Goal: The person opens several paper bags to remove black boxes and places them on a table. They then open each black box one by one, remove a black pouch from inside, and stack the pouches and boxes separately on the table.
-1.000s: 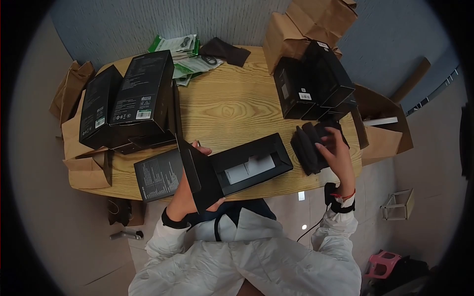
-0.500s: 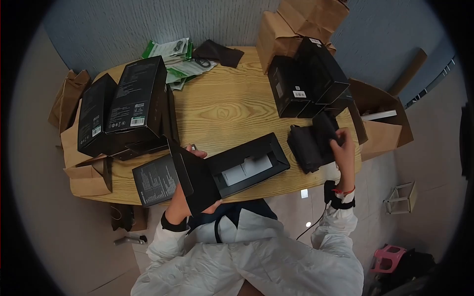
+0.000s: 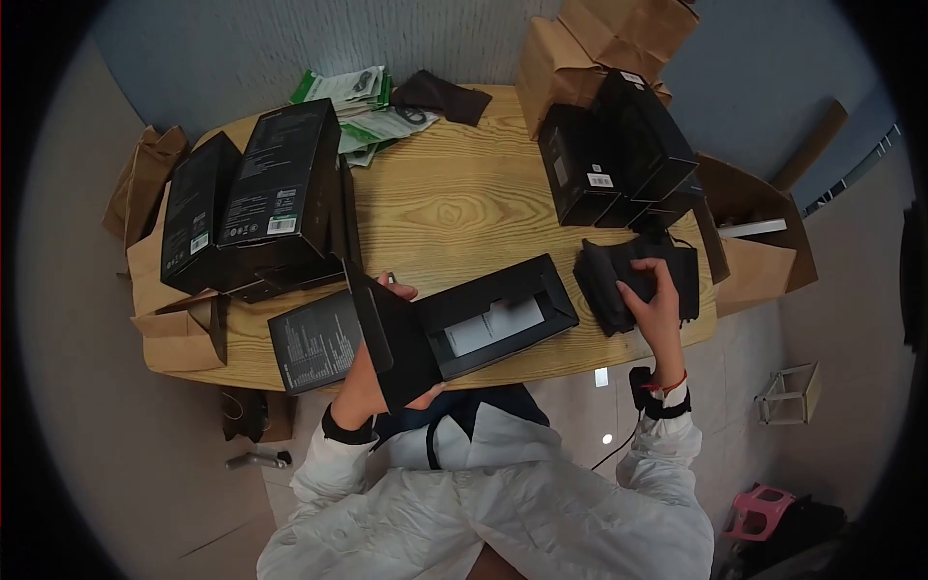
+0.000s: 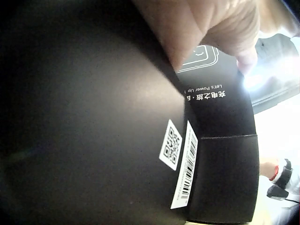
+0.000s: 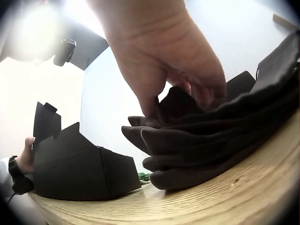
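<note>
An open black box (image 3: pixel 507 352) lies at the table's front edge, its flap raised on the left. My left hand (image 3: pixel 360 389) grips it at that flapped end; in the left wrist view the fingers (image 4: pixel 187 28) curl over a panel with printed text. Inside the box sits a white paper piece (image 3: pixel 495 327). To the right is a stack of dark cloth pouches (image 5: pixel 197 159). My right hand (image 3: pixel 654 307) pinches the top pouch (image 5: pixel 178 104) between thumb and fingers, over the stack.
Large black boxes (image 3: pixel 280 174) stand at the left, with a flat printed black box (image 3: pixel 309 343) before them. More black boxes (image 3: pixel 577 169) and brown paper bags (image 3: pixel 561 72) are at the back right. Green-and-white packets (image 3: pixel 343 87) and a dark pouch (image 3: pixel 440 97) lie at the back.
The right hand lifted a dark pouch flap up and to the right, then came back down over the stack, which now looks spread wider. The left hand and box stay nearly in place.
</note>
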Motion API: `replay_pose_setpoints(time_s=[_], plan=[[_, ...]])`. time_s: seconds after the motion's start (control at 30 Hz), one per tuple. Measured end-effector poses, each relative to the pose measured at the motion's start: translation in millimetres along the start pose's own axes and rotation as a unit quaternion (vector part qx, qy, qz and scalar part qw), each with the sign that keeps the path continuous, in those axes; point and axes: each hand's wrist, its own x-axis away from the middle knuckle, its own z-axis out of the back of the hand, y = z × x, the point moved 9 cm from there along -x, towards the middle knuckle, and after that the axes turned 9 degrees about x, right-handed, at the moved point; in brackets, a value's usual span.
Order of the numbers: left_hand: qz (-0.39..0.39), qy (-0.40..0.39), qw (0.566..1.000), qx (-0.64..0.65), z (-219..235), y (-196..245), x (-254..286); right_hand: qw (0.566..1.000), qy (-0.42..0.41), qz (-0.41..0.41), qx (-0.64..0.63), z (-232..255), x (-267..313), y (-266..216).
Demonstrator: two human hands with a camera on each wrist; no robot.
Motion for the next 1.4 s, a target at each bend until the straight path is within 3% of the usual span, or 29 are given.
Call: replay_pose_setpoints(time_s=[0.07,0.1,0.2,0.3,0.4,0.47,0.57,0.63,0.67,0.73,0.87,0.97,1.0,1.03,1.07,1.1,1.17,1.23,1.27,1.3,1.33,1.4], plan=[[0.014,0.022,0.998,0.057,1,-1,-1,0.999,-0.037,-0.006,-0.012,-13,7,8],[0.009,0.013,0.996,0.086,0,-2,0,0.998,-0.031,0.007,0.057,-5,8,-2],[0.026,-0.014,0.999,0.039,-3,-7,2,0.986,0.016,0.07,0.151,19,9,-66],[0.07,-0.044,0.996,-0.015,-7,-11,4,0.97,-0.173,0.153,-0.071,-19,16,-102],[0.089,-0.082,0.985,-0.125,-16,-2,0,0.944,-0.262,0.177,-0.092,-61,27,-117],[0.066,-0.066,0.984,-0.148,-17,3,1,0.945,-0.256,0.152,-0.134,-69,31,-116],[0.097,-0.038,0.989,-0.108,-11,-2,1,0.95,-0.241,0.139,-0.144,-69,32,-111],[0.085,-0.075,0.985,-0.131,-13,-3,1,0.926,-0.23,0.044,-0.296,-68,29,-98],[0.085,-0.079,0.985,-0.13,-14,-4,0,0.927,-0.228,0.04,-0.296,-68,27,-96],[0.086,-0.072,0.983,-0.146,-12,-4,-1,0.956,-0.194,0.17,-0.138,-61,24,-112],[0.092,-0.053,0.985,-0.135,-14,3,-5,0.959,-0.163,0.229,-0.032,-73,26,-119],[0.069,-0.089,0.975,-0.194,-23,9,-10,0.973,-0.119,0.197,-0.036,-71,25,-124],[0.058,-0.094,0.971,-0.214,-25,11,-11,0.968,-0.1,0.09,-0.214,-70,22,-110],[0.047,-0.099,0.966,-0.234,-26,13,-12,0.921,-0.077,-0.019,-0.382,-76,22,-91],[0.045,-0.099,0.966,-0.235,-26,12,-12,0.886,-0.082,-0.059,-0.453,-83,24,-76],[0.045,-0.098,0.967,-0.233,-26,11,-11,0.886,-0.081,-0.059,-0.453,-79,23,-72],[0.046,-0.102,0.967,-0.229,-27,10,-11,0.776,-0.125,-0.196,-0.586,-89,29,-55],[0.032,-0.1,0.965,-0.241,-28,11,-11,0.783,-0.151,-0.184,-0.574,-91,32,-55],[0.032,-0.103,0.965,-0.24,-29,11,-12,0.885,-0.152,-0.104,-0.428,-85,32,-65],[0.034,-0.107,0.961,-0.254,-30,12,-12,0.953,-0.148,-0.02,-0.266,-79,33,-76],[0.036,-0.111,0.956,-0.269,-31,12,-12,0.976,-0.115,0.011,-0.182,-73,36,-75],[0.023,-0.126,0.951,-0.282,-34,13,-14,0.883,-0.024,-0.089,-0.46,-78,32,-55]])
